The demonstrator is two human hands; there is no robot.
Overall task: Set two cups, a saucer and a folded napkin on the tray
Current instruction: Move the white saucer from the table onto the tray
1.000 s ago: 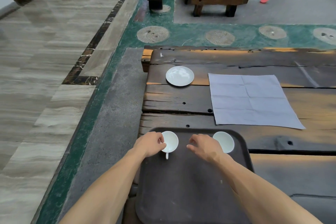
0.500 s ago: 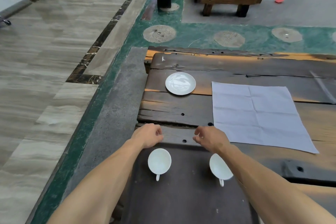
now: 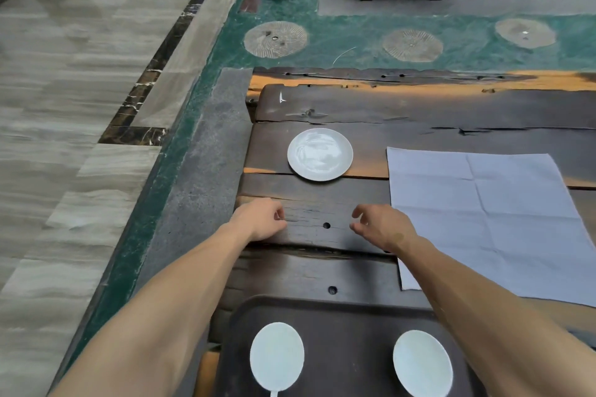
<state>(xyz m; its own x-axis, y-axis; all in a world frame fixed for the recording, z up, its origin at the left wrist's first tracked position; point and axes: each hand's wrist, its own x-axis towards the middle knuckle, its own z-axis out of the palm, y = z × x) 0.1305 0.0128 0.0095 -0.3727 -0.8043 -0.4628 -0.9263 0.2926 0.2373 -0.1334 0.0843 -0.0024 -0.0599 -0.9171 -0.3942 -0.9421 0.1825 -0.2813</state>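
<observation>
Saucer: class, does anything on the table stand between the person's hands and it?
Nothing visible does. Only bare table planks separate the left hand and right hand from the saucer; the napkin lies off to its right.

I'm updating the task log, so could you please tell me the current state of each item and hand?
Left cup: upright on the tray.
Right cup: upright on the tray.
Saucer: on the table, off the tray.
Napkin: spread flat, unfolded, on the table.
Left hand: empty, fingers curled.
Right hand: empty, fingers loosely open.
</observation>
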